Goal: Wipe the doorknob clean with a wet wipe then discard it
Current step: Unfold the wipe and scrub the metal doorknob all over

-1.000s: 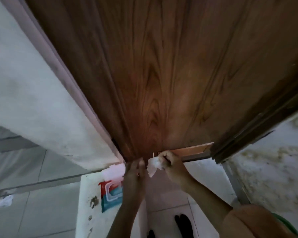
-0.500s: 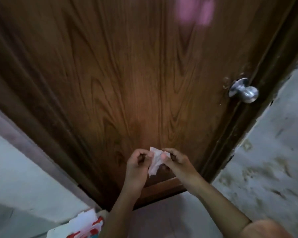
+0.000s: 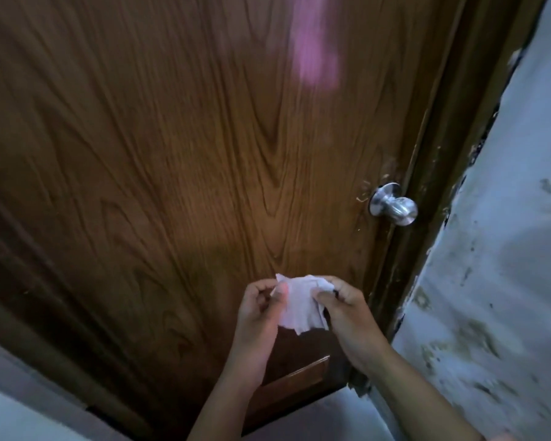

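Left hand and right hand, low in the frame's centre, each pinching an upper corner of the thin white crumpled wet wipe, stretched between them. Limp, light, damp, likely easy to tear; best bunched into one palm before rubbing. Round polished silver metal doorknob up and right, well apart, untouched, on the brown wood-grain door beside the stained pale wall.

The wooden door carries a metal doorknob.
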### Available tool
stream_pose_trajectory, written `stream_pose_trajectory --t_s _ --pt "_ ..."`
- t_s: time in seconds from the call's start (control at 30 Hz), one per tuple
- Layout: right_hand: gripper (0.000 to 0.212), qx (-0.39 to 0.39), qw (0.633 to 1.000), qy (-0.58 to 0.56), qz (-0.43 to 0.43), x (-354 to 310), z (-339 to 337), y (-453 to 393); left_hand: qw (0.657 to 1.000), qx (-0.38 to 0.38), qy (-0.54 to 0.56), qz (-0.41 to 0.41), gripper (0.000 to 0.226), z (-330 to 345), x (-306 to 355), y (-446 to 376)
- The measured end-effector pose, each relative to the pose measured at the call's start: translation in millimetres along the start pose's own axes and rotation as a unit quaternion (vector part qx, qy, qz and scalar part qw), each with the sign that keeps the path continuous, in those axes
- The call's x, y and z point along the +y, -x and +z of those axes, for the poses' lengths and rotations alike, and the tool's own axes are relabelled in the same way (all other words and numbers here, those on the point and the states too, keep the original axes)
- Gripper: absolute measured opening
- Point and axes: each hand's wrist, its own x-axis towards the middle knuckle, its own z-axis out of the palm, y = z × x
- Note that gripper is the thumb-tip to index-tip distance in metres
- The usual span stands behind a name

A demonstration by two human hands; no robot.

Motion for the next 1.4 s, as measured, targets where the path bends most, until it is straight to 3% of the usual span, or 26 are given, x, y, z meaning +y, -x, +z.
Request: stream_pose_trajectory --t_s 0.07,0.17,0.3,0.53,0.77,0.87,0.97,1.17,1.27,1.4 --pt "0.018 -0.012 1.000 -0.026 -0.007 -7 -4 -1 0.999 -0.046 -0.018 -0.016 0.041 2 1 -3" --pt "0.016 -0.001 0.999 -0.042 -0.019 -18 -8 -4 0.995 -0.068 -0.066 -0.010 0.010 4 7 -7" --pt "0.015 0.068 0.995 -0.057 -0.039 -24 -10 -7 0.993 -0.102 -0.064 -0.014 0.022 2 14 -14" --pt "0.016 0.154 0.985 -0.038 -0.074 -29 -14 -7 0.982 -0.163 -0.097 -0.017 0.023 8 11 -23" --pt "0.016 0.162 0.984 -0.051 -0.059 -28 -34 -6 0.965 -0.247 -0.091 -0.004 0.020 26 8 -22" --pt "0.018 0.128 0.987 -0.100 -0.020 -25 -41 -8 0.975 -0.215 -0.038 0.034 0.010 42 9 -29" --pt "0.025 0.106 0.985 -0.137 0.006 -20 -48 -14 0.980 -0.188 -0.012 0.068 0.022 60 11 -40" --pt "0.035 0.066 0.978 -0.189 0.056 -18 -81 -41 0.991 -0.115 0.027 0.056 0.020 102 8 -67" --pt "0.031 0.020 0.974 -0.213 0.067 -17 -100 -53 0.994 -0.085 0.015 0.071 0.017 122 9 -83" --pt "0.036 0.024 0.977 -0.201 0.070 -13 -123 -72 0.992 -0.074 -0.036 0.100 0.018 143 4 -95"
